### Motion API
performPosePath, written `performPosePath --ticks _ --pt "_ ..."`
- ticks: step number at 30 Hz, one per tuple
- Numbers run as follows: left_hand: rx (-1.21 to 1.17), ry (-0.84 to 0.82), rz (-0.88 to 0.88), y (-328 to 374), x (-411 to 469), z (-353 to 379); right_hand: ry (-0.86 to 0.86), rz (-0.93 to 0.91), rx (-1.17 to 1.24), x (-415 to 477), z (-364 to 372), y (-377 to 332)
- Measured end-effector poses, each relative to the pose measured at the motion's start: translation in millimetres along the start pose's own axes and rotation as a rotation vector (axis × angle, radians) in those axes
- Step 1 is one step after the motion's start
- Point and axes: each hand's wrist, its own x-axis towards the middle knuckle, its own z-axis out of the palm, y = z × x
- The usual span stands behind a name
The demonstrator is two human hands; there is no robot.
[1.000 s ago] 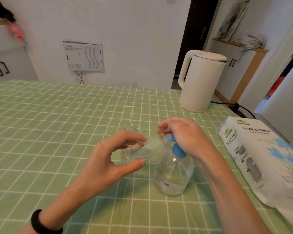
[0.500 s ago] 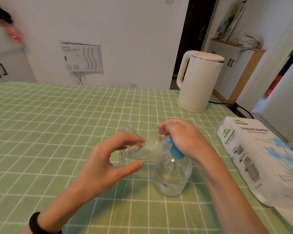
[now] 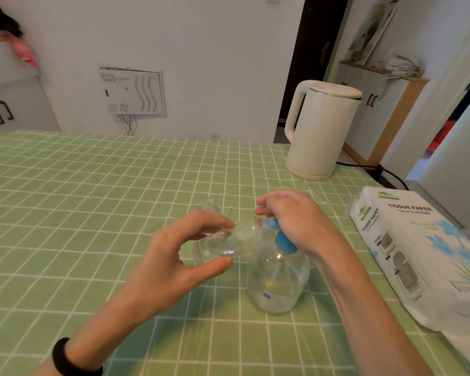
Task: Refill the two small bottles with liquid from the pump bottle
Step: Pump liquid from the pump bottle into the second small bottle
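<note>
1. The small bottle (image 3: 236,238) is held tilted above the table, pinched in the left hand (image 3: 171,264), its mouth at the pump bottle (image 3: 277,283) spout.
2. The right hand (image 3: 296,221) curls over that bottle's blue top, seemingly pressing.
3. If the mouth slips off the spout, liquid would hit the tablecloth (image 3: 92,213).
4. The second small bottle (image 3: 210,204) stands just behind.

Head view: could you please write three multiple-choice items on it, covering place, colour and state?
1. The kettle stands: A) at the far right of the table B) on a stove C) on the floor
2. The pump head is: A) red B) blue C) black
3. The left hand holds the small bottle: A) upright B) tilted sideways C) upside down
Answers: A, it stands by the far right edge; B, its top shows blue; B, its neck leans toward the pump.
</note>
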Motion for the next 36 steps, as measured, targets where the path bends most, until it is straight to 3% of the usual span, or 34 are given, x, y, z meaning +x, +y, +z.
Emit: performPosePath --ticks 9,15,24,31,36 --pt "-0.005 0.013 0.017 1.9 1.7 -2.5 0.043 -0.039 -0.008 3.2 -2.3 -2.3" --pt "0.014 0.006 0.013 0.5 1.4 -3.4 -0.022 0.002 0.032 3.9 2.1 1.3" --pt "0.005 0.015 0.025 2.9 2.1 -3.3 0.095 -0.104 -0.048 1.7 -1.0 -0.3" --pt "0.013 0.016 0.0 2.5 0.9 -2.1 -0.026 -0.041 0.017 4.0 1.5 2.0" --pt "0.014 0.018 0.02 2.3 0.7 -1.0 -0.016 -0.058 -0.011 2.9 -1.0 2.4"
